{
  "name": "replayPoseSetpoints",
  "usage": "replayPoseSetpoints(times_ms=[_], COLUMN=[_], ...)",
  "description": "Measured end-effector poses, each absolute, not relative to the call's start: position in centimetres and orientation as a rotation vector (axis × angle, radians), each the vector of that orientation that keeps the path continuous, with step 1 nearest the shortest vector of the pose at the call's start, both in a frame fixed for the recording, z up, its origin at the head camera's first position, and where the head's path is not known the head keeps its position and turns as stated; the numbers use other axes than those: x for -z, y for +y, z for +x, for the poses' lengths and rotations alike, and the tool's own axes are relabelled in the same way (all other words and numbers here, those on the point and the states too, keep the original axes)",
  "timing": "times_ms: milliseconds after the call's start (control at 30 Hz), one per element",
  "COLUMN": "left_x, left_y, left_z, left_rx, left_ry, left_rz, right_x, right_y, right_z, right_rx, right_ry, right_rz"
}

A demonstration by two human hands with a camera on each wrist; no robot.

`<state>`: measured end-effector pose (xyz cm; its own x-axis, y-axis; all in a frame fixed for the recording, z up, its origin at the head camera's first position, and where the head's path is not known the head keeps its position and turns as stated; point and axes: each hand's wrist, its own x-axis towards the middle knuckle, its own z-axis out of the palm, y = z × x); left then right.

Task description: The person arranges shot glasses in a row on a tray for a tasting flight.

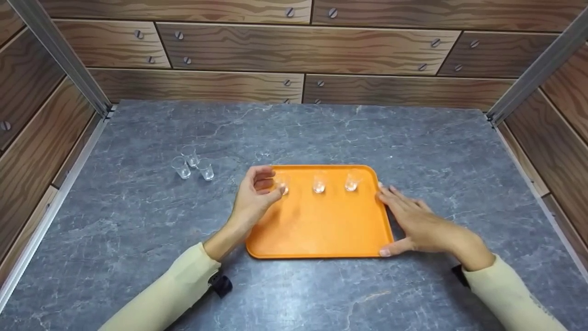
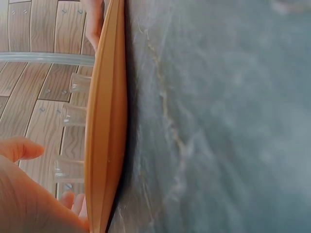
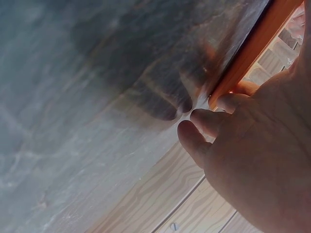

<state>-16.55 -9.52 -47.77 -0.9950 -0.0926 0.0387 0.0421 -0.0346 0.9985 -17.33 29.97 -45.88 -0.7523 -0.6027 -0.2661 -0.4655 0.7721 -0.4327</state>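
Observation:
An orange tray (image 1: 321, 225) lies on the grey stone table (image 1: 321, 133). Three small clear glasses stand in a row along its far side. My left hand (image 1: 271, 185) curls round the leftmost glass (image 1: 281, 186), thumb on one side and fingers on the other. The middle glass (image 1: 319, 185) and the right glass (image 1: 351, 184) stand free. My right hand (image 1: 404, 218) lies flat along the tray's right edge, with the thumb at the near right corner. The left wrist view shows the tray (image 2: 104, 136) edge-on and the held glass (image 2: 68, 170) between thumb and fingers. In the right wrist view the fingertips (image 3: 204, 121) touch the tray rim (image 3: 252, 46).
Three more clear glasses (image 1: 190, 164) stand together on the table, left of the tray. Wooden panel walls (image 1: 294, 50) enclose the back and both sides, with metal posts (image 1: 59, 50) at the corners.

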Motion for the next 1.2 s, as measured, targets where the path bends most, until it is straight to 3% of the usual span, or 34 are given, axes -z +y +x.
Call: replayPoseSetpoints(times_ms=[400, 1200], left_x=[47.6, 47.4], left_y=[-11.0, -16.3], left_z=[-15.3, -13.7], left_rx=[2.154, 1.883], left_ry=[-2.004, -1.853], left_rz=[0.034, 0.311], right_x=[45.8, 45.9], right_y=[30.2, 30.0], right_z=[-17.1, -17.3], right_rx=[0.467, 0.467], right_ry=[2.577, 2.575], right_rz=[-0.785, -0.803])
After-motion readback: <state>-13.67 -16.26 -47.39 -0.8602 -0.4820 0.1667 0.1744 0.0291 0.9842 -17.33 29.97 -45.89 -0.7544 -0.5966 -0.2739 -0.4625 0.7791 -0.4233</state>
